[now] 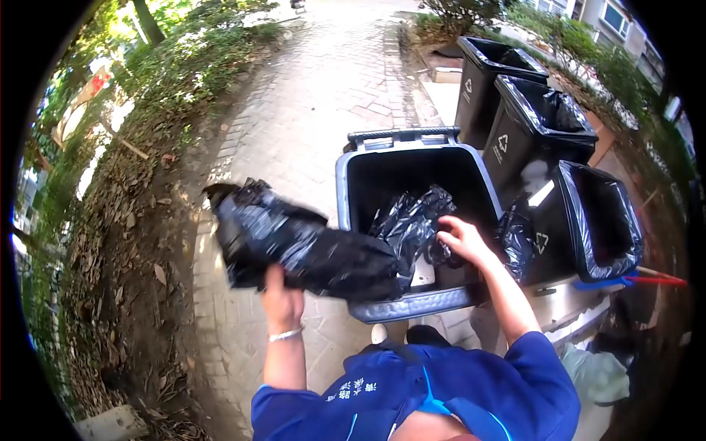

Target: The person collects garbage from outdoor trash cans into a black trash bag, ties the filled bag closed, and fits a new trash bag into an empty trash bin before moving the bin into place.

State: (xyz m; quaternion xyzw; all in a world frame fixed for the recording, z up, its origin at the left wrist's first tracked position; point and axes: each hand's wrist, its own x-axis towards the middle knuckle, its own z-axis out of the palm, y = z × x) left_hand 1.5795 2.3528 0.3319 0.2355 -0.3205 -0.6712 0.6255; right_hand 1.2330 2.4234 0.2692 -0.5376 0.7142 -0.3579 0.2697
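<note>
A long black garbage bag (294, 246) stretches from the left over the near left rim of an open grey wheelie bin (419, 306). My left hand (282, 298) is closed on the bag's underside outside the bin, and the bag is blurred there. Crumpled black plastic (412, 217) continues into the bin's mouth. Over the bin's right half, my right hand (463, 239) has its fingers bent at the edge of this plastic and appears to pinch it. Its fingertips are partly hidden.
Several lined black bins stand at right: a near one (548, 242), a middle one (507, 136) and a far one (474, 92). A red handle (662, 280) and a pale green bag (596, 375) lie nearby. Left of the brick path (309, 95) is leaf-covered soil (140, 257).
</note>
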